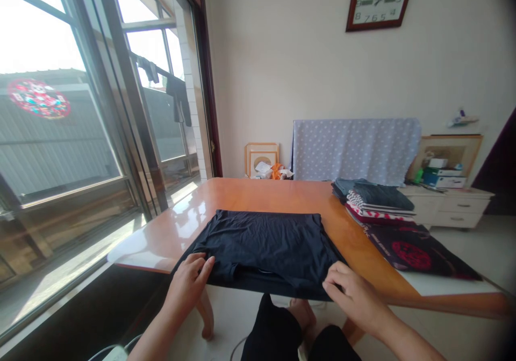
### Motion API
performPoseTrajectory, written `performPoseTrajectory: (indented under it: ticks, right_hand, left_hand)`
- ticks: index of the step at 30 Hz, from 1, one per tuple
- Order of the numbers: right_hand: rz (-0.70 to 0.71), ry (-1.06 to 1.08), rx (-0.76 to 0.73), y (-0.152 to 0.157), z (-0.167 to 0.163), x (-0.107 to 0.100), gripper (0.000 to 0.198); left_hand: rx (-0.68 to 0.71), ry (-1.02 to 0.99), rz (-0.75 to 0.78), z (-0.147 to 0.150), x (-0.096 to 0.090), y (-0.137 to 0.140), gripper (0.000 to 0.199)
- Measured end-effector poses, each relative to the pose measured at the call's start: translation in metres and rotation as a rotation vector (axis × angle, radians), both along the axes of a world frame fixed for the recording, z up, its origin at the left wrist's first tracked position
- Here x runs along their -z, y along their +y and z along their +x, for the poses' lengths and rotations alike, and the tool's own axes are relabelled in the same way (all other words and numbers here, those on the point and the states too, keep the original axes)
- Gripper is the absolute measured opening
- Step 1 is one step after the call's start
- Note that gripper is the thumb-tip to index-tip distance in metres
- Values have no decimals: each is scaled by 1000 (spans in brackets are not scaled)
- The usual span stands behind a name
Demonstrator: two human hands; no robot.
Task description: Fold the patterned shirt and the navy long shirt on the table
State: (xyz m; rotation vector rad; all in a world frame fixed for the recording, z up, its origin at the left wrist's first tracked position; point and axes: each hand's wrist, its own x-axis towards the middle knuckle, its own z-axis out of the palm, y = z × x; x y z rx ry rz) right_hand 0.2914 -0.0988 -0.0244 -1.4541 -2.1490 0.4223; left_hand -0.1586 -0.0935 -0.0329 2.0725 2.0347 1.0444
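A black shirt (268, 242) lies spread across the front of the wooden table, wrinkled, its near edge at the table's front edge. What looks like its neck opening faces me. My left hand (191, 277) is closed on the shirt's near left corner, with the thumb on top of the cloth. At the near right corner, my right hand (350, 288) pinches the fabric between thumb and curled fingers. The far edge of the shirt rests flat on the tabletop.
The glossy wooden table (282, 194) carries a stack of folded clothes (379, 202) on its right, beside a dark printed bag (419, 248). A window (52, 108) runs along the left. Behind stand a cloth-covered object (350, 148) and a white cabinet (451, 207); a clock (381, 0) hangs above.
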Motion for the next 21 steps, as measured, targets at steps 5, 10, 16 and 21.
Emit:
performPoseTrajectory:
  ticks: [5, 10, 16, 21]
  right_hand:
    - [14, 26, 63, -1, 7, 2, 39]
    - [13, 7, 140, 0, 8, 3, 38]
    - [30, 15, 90, -8, -19, -3, 27]
    - [-13, -57, 65, -12, -32, -1, 25]
  left_hand:
    - [-118, 149, -11, 1, 0, -7, 45]
    - [-201, 238, 32, 10, -8, -13, 41]
    - [76, 210, 45, 40, -20, -16, 36]
    - [70, 248, -56, 49, -17, -19, 54]
